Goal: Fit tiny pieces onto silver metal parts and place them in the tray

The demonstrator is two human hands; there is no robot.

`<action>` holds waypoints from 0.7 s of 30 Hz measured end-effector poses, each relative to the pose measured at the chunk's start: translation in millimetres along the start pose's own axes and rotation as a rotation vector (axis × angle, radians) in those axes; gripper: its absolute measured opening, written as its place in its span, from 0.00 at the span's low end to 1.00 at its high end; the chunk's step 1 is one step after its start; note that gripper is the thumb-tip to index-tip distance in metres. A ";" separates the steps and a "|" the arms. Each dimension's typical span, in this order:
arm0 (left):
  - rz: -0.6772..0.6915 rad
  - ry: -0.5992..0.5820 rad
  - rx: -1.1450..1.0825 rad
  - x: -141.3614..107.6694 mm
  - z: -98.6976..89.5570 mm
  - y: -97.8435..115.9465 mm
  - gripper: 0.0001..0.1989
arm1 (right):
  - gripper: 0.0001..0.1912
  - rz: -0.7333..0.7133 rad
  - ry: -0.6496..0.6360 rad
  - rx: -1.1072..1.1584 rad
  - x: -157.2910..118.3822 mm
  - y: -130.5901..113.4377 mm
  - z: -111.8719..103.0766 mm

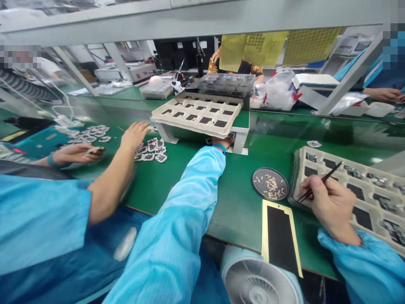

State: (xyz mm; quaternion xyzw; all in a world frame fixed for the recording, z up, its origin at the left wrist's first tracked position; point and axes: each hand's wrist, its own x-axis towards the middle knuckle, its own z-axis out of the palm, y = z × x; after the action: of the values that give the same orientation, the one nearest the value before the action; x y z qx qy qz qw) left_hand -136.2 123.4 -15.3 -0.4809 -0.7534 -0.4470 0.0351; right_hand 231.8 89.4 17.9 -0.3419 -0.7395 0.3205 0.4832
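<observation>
One pair of black tweezers (pixel 332 172), probably light, stiff and best held mid-shank, is gripped in the right hand (pixel 333 204) over a pale tray (pixel 300 162), likely thin and flexible. The left hand (pixel 221 142) reaches beneath a raised stand (pixel 243 120), which hides its grip. A round dish (pixel 256 179) lies beside the tray.

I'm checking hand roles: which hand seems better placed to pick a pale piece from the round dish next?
Likely the right hand: it holds black tweezers near the round dish of pale pieces. The left hand is farther off, partly hidden beneath the raised stand.
</observation>
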 end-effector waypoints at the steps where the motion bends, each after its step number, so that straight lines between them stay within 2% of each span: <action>1: -0.014 -0.003 0.029 -3.8 -3.5 -1.5 0.12 | 0.16 -0.021 -0.003 0.017 0.9 -1.0 -0.3; 5: -0.087 0.007 0.123 -27.8 -23.2 -3.7 0.18 | 0.20 -0.055 0.017 0.033 2.3 -1.8 -3.6; 7: -0.113 0.009 0.143 -45.0 -34.7 -1.6 0.21 | 0.18 0.027 0.037 0.037 -0.4 -1.7 -5.3; 9: -0.107 -0.007 0.114 -64.7 -45.4 3.0 0.24 | 0.16 0.133 0.003 0.150 -6.9 -2.3 -7.2; 12: -0.078 -0.060 -0.051 -95.1 -56.1 15.0 0.26 | 0.13 0.242 -0.123 0.373 -23.3 -2.4 -11.9; 15: -0.041 -0.096 -0.219 -121.1 -57.5 32.1 0.26 | 0.13 0.275 -0.227 0.418 -43.3 2.4 -19.2; 18: -0.002 -0.168 -0.379 -141.0 -51.7 52.4 0.26 | 0.10 0.256 -0.199 0.390 -59.8 8.1 -25.5; 21: -0.012 -0.347 -0.658 -158.2 -43.9 74.1 0.25 | 0.11 0.248 -0.157 0.405 -68.1 8.6 -27.7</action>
State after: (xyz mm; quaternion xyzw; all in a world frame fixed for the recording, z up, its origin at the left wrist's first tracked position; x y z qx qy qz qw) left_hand -12.1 -7.2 -18.0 -0.5307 -0.5670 -0.5774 -0.2520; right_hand 279.7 42.7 -13.6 -0.3003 -0.6477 0.5448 0.4398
